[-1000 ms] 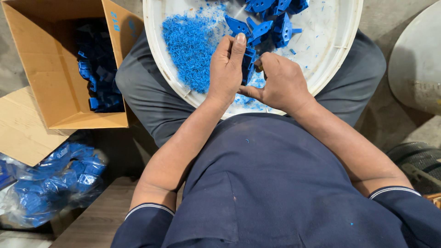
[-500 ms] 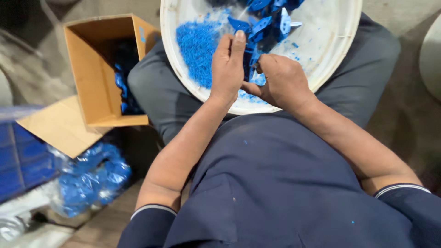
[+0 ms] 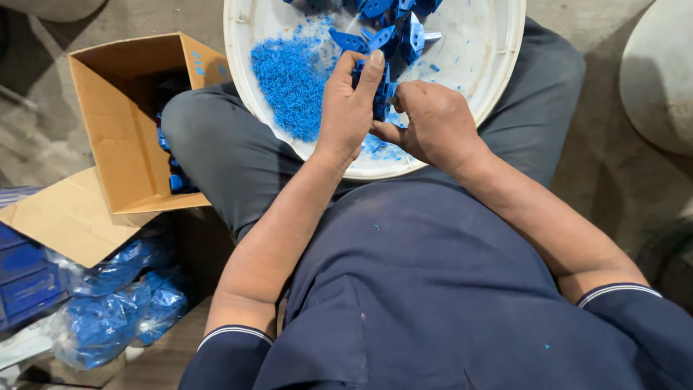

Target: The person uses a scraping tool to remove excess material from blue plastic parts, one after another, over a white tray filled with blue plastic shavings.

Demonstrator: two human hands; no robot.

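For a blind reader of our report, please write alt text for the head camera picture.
Both bare hands, left hand and right hand, grip a small blue plastic part over a round white plastic basin on the seated person's lap. In the basin lie a heap of blue plastic shavings and more blue parts; an open brown cardboard box stands on the left.

A small workshop floor: bare concrete ground point(image 3: 613, 195), an open cardboard box point(image 3: 115, 144) of blue plastic parts, clear bags point(image 3: 123, 303) of more parts, and a white basin point(image 3: 476, 65) holding blue shavings.
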